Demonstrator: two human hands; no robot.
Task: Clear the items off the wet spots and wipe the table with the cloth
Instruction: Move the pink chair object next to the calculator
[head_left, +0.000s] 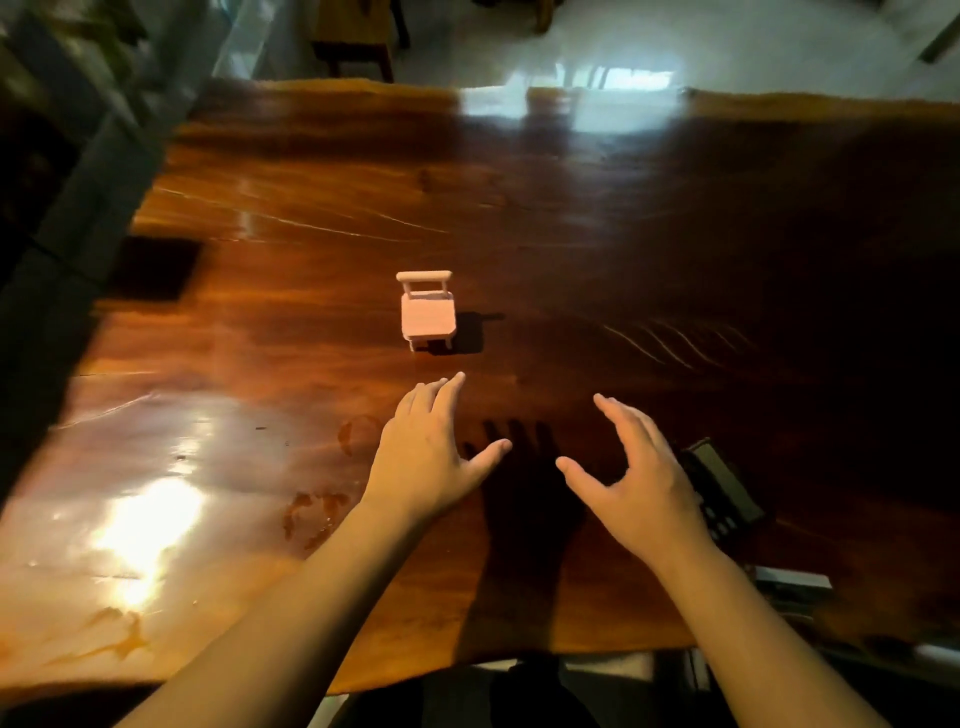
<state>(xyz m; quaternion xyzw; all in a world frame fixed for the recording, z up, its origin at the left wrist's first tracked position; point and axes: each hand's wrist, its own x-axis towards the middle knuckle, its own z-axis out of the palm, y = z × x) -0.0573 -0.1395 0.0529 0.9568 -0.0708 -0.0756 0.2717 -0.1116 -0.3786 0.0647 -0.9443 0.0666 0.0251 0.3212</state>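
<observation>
Standing upright on the table (571, 218): one small chair (427, 312). Left hand (426, 457) and right hand (641, 483) hover nearby, fingers spread, holding nothing. Wet spots (311, 512) lie left.

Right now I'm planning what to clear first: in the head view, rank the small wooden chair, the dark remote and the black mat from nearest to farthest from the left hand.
1. Small wooden chair, just ahead of the left hand.
2. Dark remote, right, beyond the right hand.
3. Black mat, far left edge.

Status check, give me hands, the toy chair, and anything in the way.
Left hand and right hand open, empty, above table. Toy chair upright, untouched. Wet spots near left hand. No cloth seen.
</observation>
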